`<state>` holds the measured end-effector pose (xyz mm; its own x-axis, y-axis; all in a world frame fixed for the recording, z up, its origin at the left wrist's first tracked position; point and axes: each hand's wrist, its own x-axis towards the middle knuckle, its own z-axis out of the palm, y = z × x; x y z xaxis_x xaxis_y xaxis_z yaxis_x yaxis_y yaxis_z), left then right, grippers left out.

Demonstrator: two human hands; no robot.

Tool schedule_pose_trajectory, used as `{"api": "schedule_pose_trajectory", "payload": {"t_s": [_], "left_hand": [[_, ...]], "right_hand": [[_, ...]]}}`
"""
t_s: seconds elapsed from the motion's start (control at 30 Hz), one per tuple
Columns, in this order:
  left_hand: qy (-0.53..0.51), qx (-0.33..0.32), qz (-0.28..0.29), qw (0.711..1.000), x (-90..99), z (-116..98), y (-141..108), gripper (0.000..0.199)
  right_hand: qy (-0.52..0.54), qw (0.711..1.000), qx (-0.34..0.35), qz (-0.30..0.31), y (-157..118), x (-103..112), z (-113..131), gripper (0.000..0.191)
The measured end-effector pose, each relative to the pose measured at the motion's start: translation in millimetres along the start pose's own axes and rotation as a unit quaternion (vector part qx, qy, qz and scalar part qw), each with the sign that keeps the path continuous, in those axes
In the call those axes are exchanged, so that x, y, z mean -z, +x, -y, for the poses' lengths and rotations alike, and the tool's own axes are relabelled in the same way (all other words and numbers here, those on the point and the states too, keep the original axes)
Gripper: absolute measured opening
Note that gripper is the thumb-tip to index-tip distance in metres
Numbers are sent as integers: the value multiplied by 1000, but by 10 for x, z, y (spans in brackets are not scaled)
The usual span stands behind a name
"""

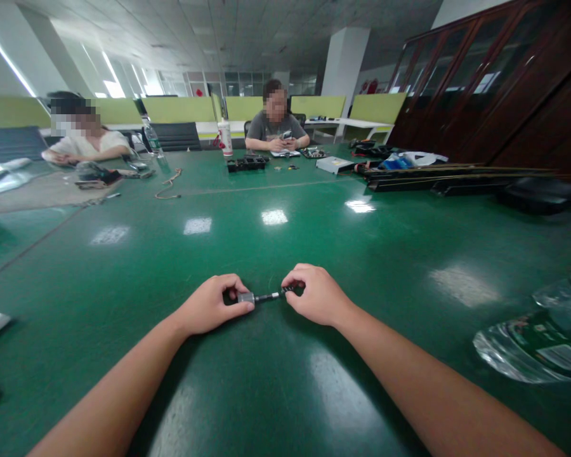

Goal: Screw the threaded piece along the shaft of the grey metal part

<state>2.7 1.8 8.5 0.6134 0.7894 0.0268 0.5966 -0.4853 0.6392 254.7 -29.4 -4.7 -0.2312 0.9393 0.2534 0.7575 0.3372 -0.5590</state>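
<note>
My left hand [207, 308] is closed around a short grey metal cylinder [246, 298], thumb and forefinger on its sides. From the cylinder a thin dark shaft [266, 297] with a pale tip points right, towards my other hand. My right hand [320, 297] pinches a small dark ridged piece [287, 289], perhaps a spring or a screw part; its kind is not clear. That piece is close to the shaft's tip, and I cannot tell whether they touch. Both hands rest low over the green table [238, 381].
A clear plastic bottle [528, 346] lies at the right edge. Long dark bars [409, 181] and a silver box [334, 165] lie far right. A black part [246, 164] and a white bottle [225, 138] are farther back. Two people sit across the table.
</note>
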Motion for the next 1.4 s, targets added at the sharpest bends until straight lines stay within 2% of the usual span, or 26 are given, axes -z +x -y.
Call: {"api": "schedule_pose_trajectory", "payload": {"t_s": [0.3,0.4,0.53,0.77,1.07,1.4], "left_hand": [[1,1,1,1000,-10,20,3,27],[-1,-6,1,1000,-7,24,6,26],[-3,-14,5,1000,4,21,6,26],[-2,-18,11,1000,19,7,-3,34],[4,-18,10,1000,10,-7,0,24],[25,-25,9,999,-11,33,1,24]], "right_hand": [[38,998,35,22,-16,-68,33,13],[90,993,60,45,-16,-122,73,24],[131,988,57,56,-19,-166,133,36],[103,990,75,54,-21,-178,140,28],[72,991,93,65,-24,-174,136,19],[48,989,120,70,-22,-204,149,24]]}}
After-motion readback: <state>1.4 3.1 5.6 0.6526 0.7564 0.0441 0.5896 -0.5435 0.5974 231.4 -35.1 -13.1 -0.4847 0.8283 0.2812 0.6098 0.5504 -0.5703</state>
